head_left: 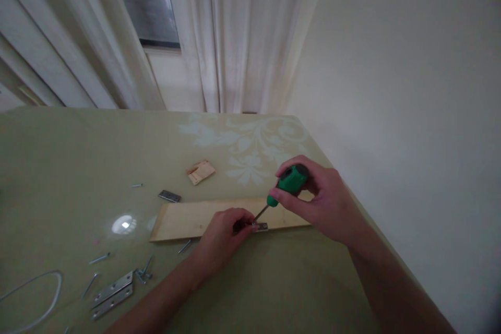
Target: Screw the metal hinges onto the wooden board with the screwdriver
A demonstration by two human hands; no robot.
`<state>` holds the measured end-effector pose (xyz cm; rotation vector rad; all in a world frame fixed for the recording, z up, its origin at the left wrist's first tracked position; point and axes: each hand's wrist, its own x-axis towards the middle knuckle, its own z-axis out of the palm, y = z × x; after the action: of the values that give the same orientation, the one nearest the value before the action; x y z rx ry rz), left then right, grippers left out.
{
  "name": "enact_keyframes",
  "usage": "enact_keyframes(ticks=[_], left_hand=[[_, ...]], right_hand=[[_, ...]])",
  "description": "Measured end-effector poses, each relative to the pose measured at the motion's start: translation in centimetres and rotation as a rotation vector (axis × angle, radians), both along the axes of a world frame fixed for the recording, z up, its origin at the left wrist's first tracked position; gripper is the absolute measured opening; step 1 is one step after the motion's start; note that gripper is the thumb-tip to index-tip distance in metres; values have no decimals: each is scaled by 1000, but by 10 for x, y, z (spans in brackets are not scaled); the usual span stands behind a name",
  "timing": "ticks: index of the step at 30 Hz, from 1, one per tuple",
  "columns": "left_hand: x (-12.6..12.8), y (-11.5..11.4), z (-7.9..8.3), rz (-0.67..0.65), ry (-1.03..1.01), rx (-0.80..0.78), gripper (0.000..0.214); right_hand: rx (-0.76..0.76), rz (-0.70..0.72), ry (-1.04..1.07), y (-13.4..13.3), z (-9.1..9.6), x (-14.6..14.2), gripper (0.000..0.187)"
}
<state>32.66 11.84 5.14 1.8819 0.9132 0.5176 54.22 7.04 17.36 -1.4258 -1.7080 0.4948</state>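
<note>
Screwdriver [291, 180]: grasped in the fingers of our right hand [329, 198], its shaft angling down to the hinge [262, 227].
Hinge: 6 o'clock in our view, at the near edge of the board [183, 219].
Left hand [221, 235]: at the hinge's 9 o'clock, fingers bunched; we cannot tell what they grip.

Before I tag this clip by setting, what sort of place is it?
Probably a room in a home: long pale curtains hang beside what looks like a window, and the table has a decorative floral pattern.
</note>
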Motion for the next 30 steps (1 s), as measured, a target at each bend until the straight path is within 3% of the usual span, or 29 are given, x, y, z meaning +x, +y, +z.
enact_keyframes(ticks=[22, 27, 30], left_hand=[[0, 1, 0, 5, 1, 6, 20], [-1, 1, -2, -8, 4, 0, 19], [-1, 1, -3, -6, 0, 7, 17]], right_hand=[[-32, 37, 11, 1, -6, 1, 19], [26, 76, -41, -2, -4, -2, 45], [45, 126, -151, -5, 8, -3, 39]])
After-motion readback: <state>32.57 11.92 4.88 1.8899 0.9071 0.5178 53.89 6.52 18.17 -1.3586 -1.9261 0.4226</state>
